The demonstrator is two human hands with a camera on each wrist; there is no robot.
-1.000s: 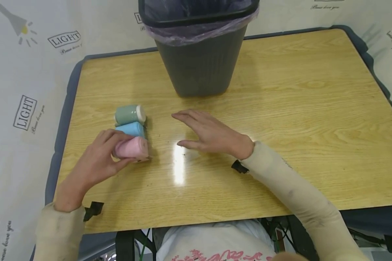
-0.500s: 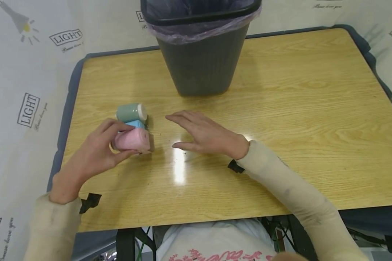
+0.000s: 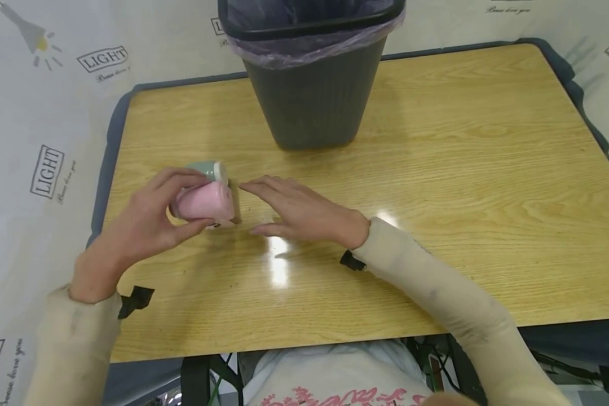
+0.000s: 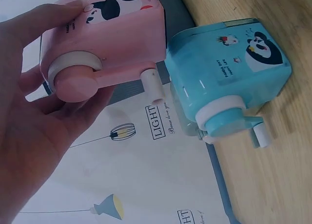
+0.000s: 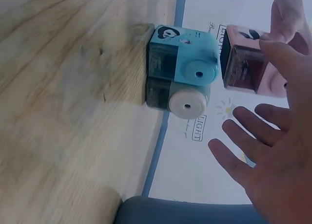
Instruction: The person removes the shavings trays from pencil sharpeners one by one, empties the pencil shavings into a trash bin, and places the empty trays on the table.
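My left hand (image 3: 142,228) grips a pink hand-crank pencil sharpener (image 3: 205,202) with a panda print, thumb on one side and fingers on the other. It is raised off the table; the left wrist view shows its crank pointing back toward my palm. Just below it stands a blue sharpener (image 4: 229,68), also panda-printed, which the pink one hides in the head view. A green sharpener (image 3: 202,168) with a white front end sits right beside the blue one. My right hand (image 3: 304,214) hovers to their right, fingers spread and holding nothing, near the pink sharpener.
Behind the sharpeners, at the table's far edge, stands a dark grey trash bin (image 3: 314,107) lined with a purple bag. The wooden table (image 3: 462,186) has a dark padded border against printed white sheeting (image 3: 81,101) at the back and sides.
The left hand has lifted the pink sharpener and carried it away from me, so it now covers the blue one in the head view. The right hand has drifted left toward it.
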